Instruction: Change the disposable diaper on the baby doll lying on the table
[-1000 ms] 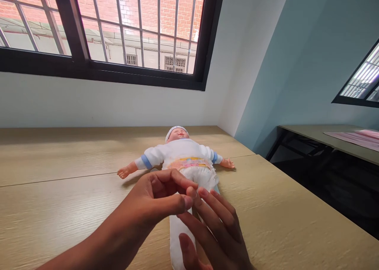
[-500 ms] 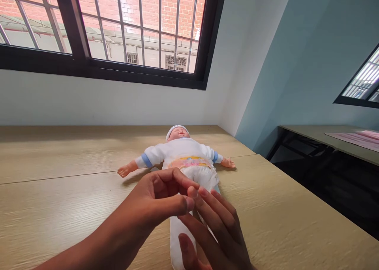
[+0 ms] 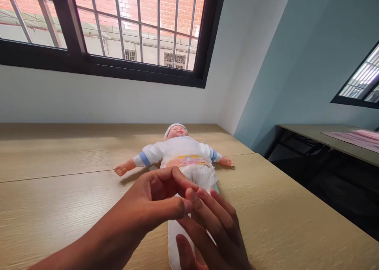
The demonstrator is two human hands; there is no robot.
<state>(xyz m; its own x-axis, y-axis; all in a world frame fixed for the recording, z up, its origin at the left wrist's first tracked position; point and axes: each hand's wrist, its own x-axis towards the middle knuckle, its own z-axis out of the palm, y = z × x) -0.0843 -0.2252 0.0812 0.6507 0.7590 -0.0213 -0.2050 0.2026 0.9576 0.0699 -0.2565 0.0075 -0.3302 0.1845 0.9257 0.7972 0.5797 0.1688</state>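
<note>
A baby doll (image 3: 183, 147) lies on its back on the wooden table, head toward the window, arms spread. It has a white cap, a white top with blue cuffs and a diaper (image 3: 198, 173) with a colourful waistband. In front of the doll, my left hand (image 3: 160, 199) is curled in a pinch, its thumb and index finger meeting the fingertips of my right hand. Nothing can be made out in that pinch. My right hand (image 3: 213, 230) has its fingers stretched and apart. Both hands hide the doll's lower body. A long white shape (image 3: 177, 238) shows beneath them; I cannot tell whether it is a clothed leg.
The light wooden table (image 3: 74, 199) reaches back to the wall, under a barred window (image 3: 139, 21). Its right edge slants past my right hand. Farther right stands another table (image 3: 314, 132) with pink cloth (image 3: 358, 137) on it.
The view has shifted slightly, so the doll and window sit a little farther left and higher. Both hands keep nearly the same pose, fingertips touching.
</note>
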